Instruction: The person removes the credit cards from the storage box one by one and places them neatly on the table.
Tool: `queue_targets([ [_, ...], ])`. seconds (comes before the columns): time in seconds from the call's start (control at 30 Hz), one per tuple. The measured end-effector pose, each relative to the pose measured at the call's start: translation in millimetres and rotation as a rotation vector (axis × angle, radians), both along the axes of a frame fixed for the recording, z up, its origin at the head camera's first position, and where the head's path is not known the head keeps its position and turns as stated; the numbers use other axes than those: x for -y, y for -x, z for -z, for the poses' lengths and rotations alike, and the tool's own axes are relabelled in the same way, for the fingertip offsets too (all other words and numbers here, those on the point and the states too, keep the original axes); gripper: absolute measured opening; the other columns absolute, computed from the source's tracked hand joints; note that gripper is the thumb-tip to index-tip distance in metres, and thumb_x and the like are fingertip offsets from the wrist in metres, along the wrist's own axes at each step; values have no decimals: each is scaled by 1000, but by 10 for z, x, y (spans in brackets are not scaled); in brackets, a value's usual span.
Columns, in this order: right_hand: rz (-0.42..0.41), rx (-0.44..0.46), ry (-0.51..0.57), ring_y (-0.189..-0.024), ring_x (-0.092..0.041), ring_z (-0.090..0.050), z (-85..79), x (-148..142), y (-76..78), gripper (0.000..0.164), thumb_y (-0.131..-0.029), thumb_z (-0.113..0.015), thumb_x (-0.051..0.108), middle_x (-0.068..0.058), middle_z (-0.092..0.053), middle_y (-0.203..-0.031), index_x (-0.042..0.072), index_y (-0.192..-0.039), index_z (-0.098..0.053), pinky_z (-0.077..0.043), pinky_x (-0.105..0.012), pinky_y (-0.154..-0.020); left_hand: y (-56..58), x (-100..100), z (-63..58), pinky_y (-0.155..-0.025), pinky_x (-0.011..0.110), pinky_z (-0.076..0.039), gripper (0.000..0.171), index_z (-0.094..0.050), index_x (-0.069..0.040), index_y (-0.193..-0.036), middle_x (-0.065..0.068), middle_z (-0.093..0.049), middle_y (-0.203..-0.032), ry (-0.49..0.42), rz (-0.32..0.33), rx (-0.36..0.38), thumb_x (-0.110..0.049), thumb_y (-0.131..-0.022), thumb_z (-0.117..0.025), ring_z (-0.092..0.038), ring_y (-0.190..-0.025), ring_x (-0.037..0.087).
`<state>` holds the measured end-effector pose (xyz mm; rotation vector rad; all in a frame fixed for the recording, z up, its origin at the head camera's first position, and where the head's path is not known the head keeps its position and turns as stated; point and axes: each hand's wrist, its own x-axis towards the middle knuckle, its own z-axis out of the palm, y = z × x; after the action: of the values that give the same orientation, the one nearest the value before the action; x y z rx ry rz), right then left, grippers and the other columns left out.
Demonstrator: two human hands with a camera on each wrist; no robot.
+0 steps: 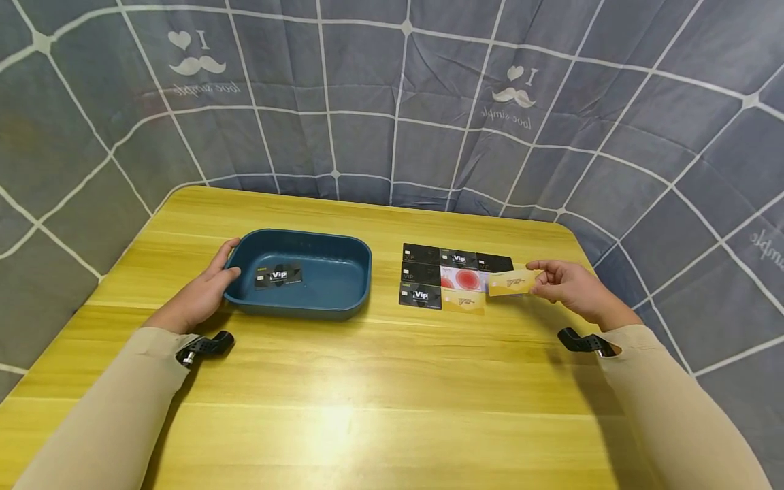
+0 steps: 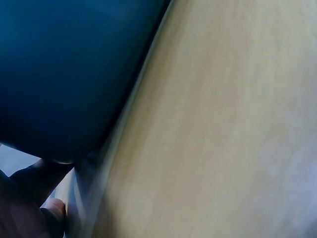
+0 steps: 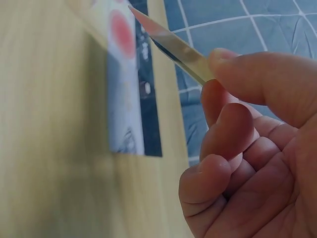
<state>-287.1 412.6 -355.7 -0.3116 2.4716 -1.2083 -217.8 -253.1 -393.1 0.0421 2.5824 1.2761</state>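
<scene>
My right hand (image 1: 566, 289) pinches a gold card (image 1: 510, 282) between thumb and fingers; in the right wrist view the card (image 3: 183, 52) appears nearly edge-on, tilted above the table. Beneath it, a pale card with red (image 3: 122, 34) is partly covered in the head view. Several cards lie in rows beside it: black cards (image 1: 420, 274), a red-and-white card (image 1: 459, 278) and another gold card (image 1: 463, 301). At the left, my left hand (image 1: 199, 296) holds the end of a blue rectangular basin (image 1: 318, 313), thumb at its rim. Inside the basin lies a black "Vip" card (image 1: 278, 275).
All of this stands on a yellow wooden table (image 1: 331, 381). A grey cloth (image 1: 367, 88) with white grid lines hangs behind the table's back edge and along its sides. Between basin and cards lies a strip of bare wood.
</scene>
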Motion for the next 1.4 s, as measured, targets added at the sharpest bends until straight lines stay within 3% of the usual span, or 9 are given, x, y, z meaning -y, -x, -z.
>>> queue_targets([
  [0.6, -63, 96, 48, -72, -8, -54, 276, -117, -105, 61, -100, -68, 6, 1, -64, -91, -16, -150, -41, -48, -25, -63, -25, 0, -2, -121, 81, -1, 66, 15, -32, -169, 15, 19, -176, -31, -12, 20, -40, -115, -22, 11, -159, 54],
  [1.0, -114, -30, -152, -72, -5, -53, 377, -40, -114, 55, -97, -74, 9, -7, -69, -92, -12, -144, -54, -43, -20, -62, -21, -6, 16, -123, 78, 1, 65, 14, -28, -169, 19, 16, -176, -88, -3, 2, -32, -115, -22, 14, -160, 50],
  [1.4, -123, -42, -189, -67, -6, -50, 438, -28, -106, 56, -97, -75, 11, -4, -68, -89, -10, -144, -55, -39, -22, -59, -20, -26, -23, -122, 79, 1, 65, 15, -30, -169, 15, 21, -175, -62, -9, 23, -36, -115, -21, 15, -160, 51],
])
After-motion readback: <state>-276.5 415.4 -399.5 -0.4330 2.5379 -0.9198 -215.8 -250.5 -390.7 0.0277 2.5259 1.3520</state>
